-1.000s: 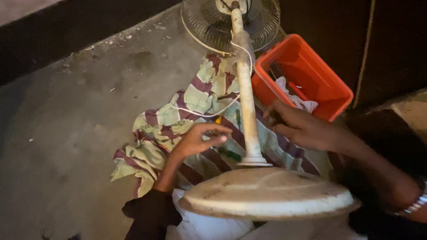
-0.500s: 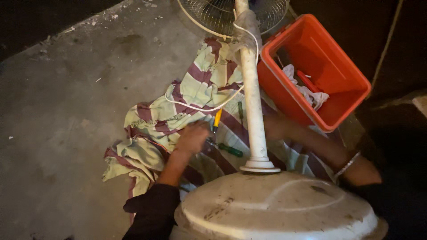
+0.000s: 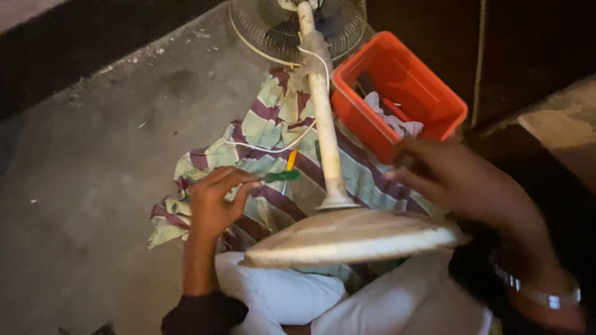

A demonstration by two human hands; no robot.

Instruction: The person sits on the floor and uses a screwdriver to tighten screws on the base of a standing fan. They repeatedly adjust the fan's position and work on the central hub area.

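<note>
pedestal fan [image 3: 323, 124] lies on its side across a striped cloth [image 3: 267, 124] on the concrete floor [image 3: 93, 186], its cream pole running from the near round base [image 3: 347, 239] to the wire grille [image 3: 292, 25] at the far edge. a white cord [image 3: 273, 149] loops off the pole onto the cloth. the base rests tilted over the person's lap, above white trousers [image 3: 279, 291].

left hand [image 3: 214, 201], left of the pole and near the base, has its grip closed on a green-handled screwdriver [image 3: 282, 176]; fingertips [image 3: 251, 183] pinch the green handle. a yellow-handled tool [image 3: 290, 159] lies just beyond it on the cloth, close to the pole.

right hand [image 3: 459, 180] is raised to the right of the pole, above the base's right rim and just near of an orange plastic bin [image 3: 428, 93]. it is blurred, fingers curled; i cannot tell whether its grip holds anything. a metal wristband [image 3: 540, 298] sits on that wrist. the bin holds a pale rag [image 3: 388, 115] and a red tool.
</note>
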